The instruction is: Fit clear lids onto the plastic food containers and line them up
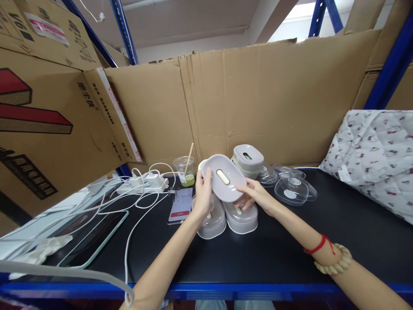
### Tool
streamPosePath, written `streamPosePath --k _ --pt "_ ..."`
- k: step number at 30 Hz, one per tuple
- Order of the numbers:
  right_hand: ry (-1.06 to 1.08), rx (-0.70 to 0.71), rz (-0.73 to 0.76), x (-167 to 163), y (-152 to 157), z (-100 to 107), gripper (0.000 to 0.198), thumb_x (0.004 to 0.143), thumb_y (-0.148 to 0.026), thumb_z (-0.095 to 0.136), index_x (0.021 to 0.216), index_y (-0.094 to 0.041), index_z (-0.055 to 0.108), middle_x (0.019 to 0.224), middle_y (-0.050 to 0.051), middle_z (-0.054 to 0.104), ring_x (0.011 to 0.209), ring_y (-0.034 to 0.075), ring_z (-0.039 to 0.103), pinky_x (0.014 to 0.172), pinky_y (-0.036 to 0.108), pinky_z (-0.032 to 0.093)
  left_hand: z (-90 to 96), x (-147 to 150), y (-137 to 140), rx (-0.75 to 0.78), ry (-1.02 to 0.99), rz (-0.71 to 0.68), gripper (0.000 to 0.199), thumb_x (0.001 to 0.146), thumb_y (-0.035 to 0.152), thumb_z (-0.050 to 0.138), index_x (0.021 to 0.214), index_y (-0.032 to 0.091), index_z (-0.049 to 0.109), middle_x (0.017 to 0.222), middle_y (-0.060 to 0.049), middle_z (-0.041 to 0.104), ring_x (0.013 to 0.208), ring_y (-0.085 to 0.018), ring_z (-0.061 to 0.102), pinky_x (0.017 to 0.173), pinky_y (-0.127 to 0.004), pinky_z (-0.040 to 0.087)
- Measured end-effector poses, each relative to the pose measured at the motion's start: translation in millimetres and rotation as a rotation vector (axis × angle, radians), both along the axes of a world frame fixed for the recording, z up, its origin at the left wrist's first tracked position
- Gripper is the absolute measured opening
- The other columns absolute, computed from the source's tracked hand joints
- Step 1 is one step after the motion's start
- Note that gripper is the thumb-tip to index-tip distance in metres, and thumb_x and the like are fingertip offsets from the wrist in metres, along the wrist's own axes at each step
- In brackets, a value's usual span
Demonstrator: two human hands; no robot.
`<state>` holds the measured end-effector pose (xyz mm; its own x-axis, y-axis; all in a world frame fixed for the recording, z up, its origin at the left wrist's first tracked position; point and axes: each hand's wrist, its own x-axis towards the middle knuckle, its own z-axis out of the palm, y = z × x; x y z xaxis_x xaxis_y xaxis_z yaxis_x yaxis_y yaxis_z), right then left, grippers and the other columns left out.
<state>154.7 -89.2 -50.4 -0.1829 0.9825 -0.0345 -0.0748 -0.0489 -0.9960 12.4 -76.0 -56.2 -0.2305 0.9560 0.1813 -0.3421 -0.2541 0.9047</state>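
Between my two hands is a grey rounded lid (228, 189) with a cream oval piece in its middle, tilted up towards me. My left hand (203, 193) grips its left edge, thumb on the top face. On the right edge, my right hand (254, 196) has its fingers closed at the rim. Below the lid stand two grey containers with clear covers, a left container (212, 226) and a right container (242, 224), side by side and partly hidden. Behind them, a stack of grey lids (254, 156) shows an open slot in the top one.
Several clear covers (290, 193) lie at right. Left of the containers are a lit phone (181, 206), a plastic cup (184, 165) with green liquid and a straw, a power strip (151, 184) with trailing white cables, and a tablet (97, 241). Cardboard (274, 103) walls the back.
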Motion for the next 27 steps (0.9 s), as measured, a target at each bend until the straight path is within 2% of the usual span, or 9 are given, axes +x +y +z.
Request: streamPosePath --k 3,5,7,9,11,13,17,22,27 --pt "0.038 -0.011 -0.087 -3 -2 4 0.016 0.076 -0.018 0.063 0.089 -0.012 0.054 0.060 0.000 0.062 0.040 0.013 0.058 0.032 0.018 0.043 2.1 -7 8 -0.035 0.106 -0.055 0.036 0.089 0.041 0.041 0.112 0.018 0.055 0.108 -0.008 0.061 0.093 -0.019 0.060 0.073 -0.029 0.050" --pt "0.120 -0.001 -0.228 -2 -1 6 0.005 0.084 -0.018 0.053 0.084 -0.013 0.051 0.054 -0.001 0.059 0.038 0.012 0.056 0.032 0.017 0.042 -0.4 -13 14 0.026 0.326 -0.046 0.040 0.091 0.041 0.032 0.112 0.017 0.056 0.116 -0.011 0.058 0.102 -0.022 0.058 0.083 -0.035 0.049" --pt "0.190 0.024 -0.353 2 1 9 0.007 0.087 -0.018 0.048 0.082 -0.014 0.049 0.051 -0.002 0.057 0.039 0.011 0.056 0.032 0.016 0.041 -6.0 -20 19 0.170 0.669 0.057 0.036 0.088 0.036 0.041 0.113 0.016 0.058 0.122 -0.012 0.055 0.115 -0.024 0.051 0.097 -0.040 0.041" --pt "0.232 0.060 -0.448 6 4 10 0.006 0.086 -0.017 0.048 0.082 -0.014 0.049 0.049 -0.003 0.056 0.038 0.011 0.055 0.031 0.015 0.040 -12.9 -25 24 0.286 0.991 0.102 0.036 0.083 0.031 0.050 0.115 0.018 0.059 0.130 -0.011 0.050 0.123 -0.025 0.044 0.105 -0.043 0.032" --pt "0.254 0.087 -0.514 9 7 10 0.003 0.084 -0.017 0.049 0.082 -0.015 0.049 0.049 -0.004 0.055 0.037 0.010 0.054 0.031 0.015 0.040 -18.6 -29 27 0.317 1.227 0.067 0.039 0.082 0.028 0.050 0.120 0.020 0.057 0.137 -0.010 0.045 0.125 -0.027 0.042 0.106 -0.047 0.031" --pt "0.260 0.096 -0.541 10 8 9 0.003 0.082 -0.018 0.050 0.082 -0.015 0.049 0.050 -0.004 0.055 0.037 0.010 0.053 0.031 0.016 0.039 -21.6 -29 29 0.290 1.374 0.000 0.041 0.085 0.027 0.046 0.125 0.021 0.055 0.142 -0.010 0.041 0.123 -0.027 0.043 0.104 -0.049 0.033" --pt "0.224 0.116 -0.503 7 6 6 0.006 0.078 -0.022 0.051 0.081 -0.016 0.048 0.049 -0.005 0.054 0.036 0.011 0.052 0.030 0.017 0.039 -22.1 -28 29 0.238 1.454 -0.079 0.045 0.088 0.025 0.040 0.132 0.019 0.048 0.143 -0.011 0.039 0.126 -0.026 0.041 0.103 -0.047 0.036" --pt "0.199 0.136 -0.479 6 7 4 0.015 0.073 -0.028 0.052 0.081 -0.017 0.047 0.049 -0.005 0.054 0.036 0.012 0.053 0.031 0.018 0.040 -24.3 -28 30 0.274 1.426 -0.073 0.048 0.086 0.024 0.042 0.132 0.013 0.047 0.137 -0.016 0.043 0.128 -0.026 0.041 0.105 -0.044 0.033" --pt "0.185 0.144 -0.467 7 7 4 0.026 0.068 -0.035 0.055 0.085 -0.018 0.047 0.054 -0.003 0.056 0.040 0.012 0.056 0.032 0.018 0.041 -29.7 -29 34 0.263 1.356 -0.065 0.048 0.084 0.029 0.046 0.129 0.012 0.046 0.147 -0.020 0.027 0.136 -0.029 0.030 0.107 -0.046 0.031"
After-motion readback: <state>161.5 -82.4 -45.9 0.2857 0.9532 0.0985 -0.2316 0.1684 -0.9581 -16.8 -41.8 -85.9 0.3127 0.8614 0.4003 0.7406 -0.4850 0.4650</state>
